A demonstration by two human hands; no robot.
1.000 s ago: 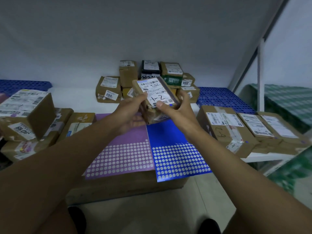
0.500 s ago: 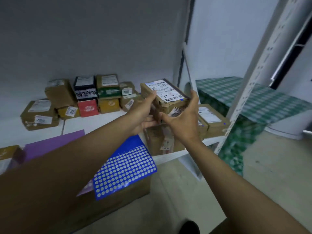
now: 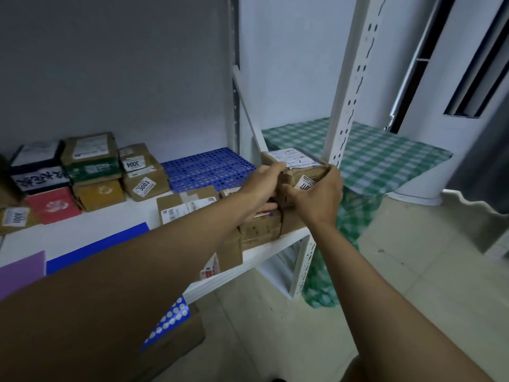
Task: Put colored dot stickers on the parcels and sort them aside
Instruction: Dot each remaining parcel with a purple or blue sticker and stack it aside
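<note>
A small brown parcel [image 3: 296,164] with a white label marked "2-1" sits on top of other brown parcels [image 3: 264,230] at the right end of the white shelf [image 3: 256,253]. My left hand [image 3: 261,186] grips its left side and my right hand [image 3: 316,197] grips its right front side. A blue dot-sticker sheet [image 3: 169,321] lies lower left, mostly hidden by my left arm, with a purple sheet [image 3: 20,271] beside it at the left edge.
Stacked parcels [image 3: 91,172] line the back of the shelf, with a blue perforated mat [image 3: 203,168] to their right. A white slotted upright [image 3: 347,100] stands just behind the held parcel. A table with a green checked cloth [image 3: 385,158] lies right. A cardboard box [image 3: 176,346] supports the sheets.
Both hands have carried the "2-1" parcel from above the sticker sheets to the right and set it down on the stack at the shelf's right end. The view has swung right.
</note>
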